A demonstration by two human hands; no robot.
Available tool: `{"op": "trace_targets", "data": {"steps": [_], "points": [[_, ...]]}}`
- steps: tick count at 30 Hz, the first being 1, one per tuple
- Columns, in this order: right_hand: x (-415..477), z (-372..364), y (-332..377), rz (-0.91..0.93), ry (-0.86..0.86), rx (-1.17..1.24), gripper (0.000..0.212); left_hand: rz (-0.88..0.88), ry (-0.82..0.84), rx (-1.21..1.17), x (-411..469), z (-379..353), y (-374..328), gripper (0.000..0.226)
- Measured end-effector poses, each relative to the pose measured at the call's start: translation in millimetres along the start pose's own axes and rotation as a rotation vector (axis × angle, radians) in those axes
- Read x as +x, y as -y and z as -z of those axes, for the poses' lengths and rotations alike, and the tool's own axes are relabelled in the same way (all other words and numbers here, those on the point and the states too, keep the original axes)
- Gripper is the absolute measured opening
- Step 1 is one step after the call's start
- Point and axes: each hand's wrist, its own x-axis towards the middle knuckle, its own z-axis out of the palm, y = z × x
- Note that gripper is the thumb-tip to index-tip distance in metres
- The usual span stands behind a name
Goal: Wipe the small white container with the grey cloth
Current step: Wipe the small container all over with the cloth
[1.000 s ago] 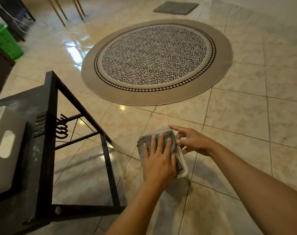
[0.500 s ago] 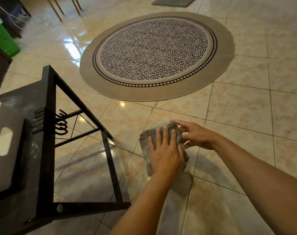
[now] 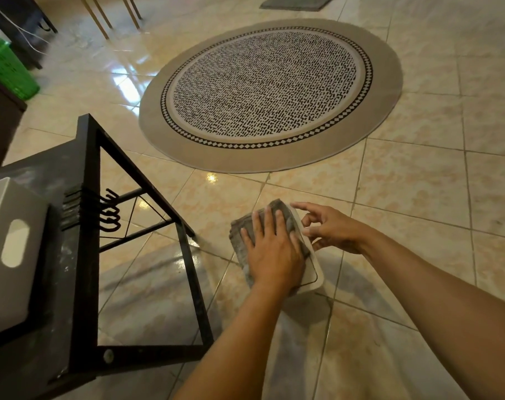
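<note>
Tiled floor (image 3: 418, 197); left hand (image 3: 274, 249) flat on grey cloth (image 3: 239, 235).

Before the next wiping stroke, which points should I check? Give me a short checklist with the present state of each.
1. Grey cloth lies on the small white container: ok.
2. Left hand is flat on the cloth: ok.
3. Right hand steadies the container's side: cannot tell, fingers look spread and contact is unclear.
4. Whole top covered by the cloth: not ok, the right edge shows bare.
5. Container clear of the black table frame: ok.
</note>
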Motion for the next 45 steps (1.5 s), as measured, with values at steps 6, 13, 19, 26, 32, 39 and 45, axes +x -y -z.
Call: {"op": "trace_targets", "data": {"steps": [6,13,19,26,32,39,45], "points": [[3.4,-0.5,-2.8,0.005,-0.001,0.026,0.069,-0.083,0.0,0.011,-30.7,-12.7,-8.2,0.069],[2.0,-5.6,-4.5,0.012,-0.041,0.007,0.07,0.034,-0.013,0.001,-2.6,5.1,8.7,0.064],[5.2,-7.2,-2.4,0.012,-0.032,-0.01,0.067,-0.093,0.023,0.022,-27.3,-8.1,-11.5,0.07],[6.2,-8.8,-3.1,0.011,-0.063,0.012,0.071,0.018,-0.028,-0.015,-5.3,1.2,14.5,0.061],[8.7,-10.9,-3.5,0.021,-0.042,-0.004,0.068,-0.097,-0.034,0.008,-17.2,-11.1,-13.5,0.066],[7.6,-10.3,-5.3,0.019,-0.067,0.037,0.072,0.056,-0.025,-0.008,-9.7,4.6,20.8,0.07],[11.1,-11.6,-1.6,0.027,-0.055,0.005,0.069,-0.081,0.004,0.002,-27.1,-5.3,-3.8,0.08]]}}
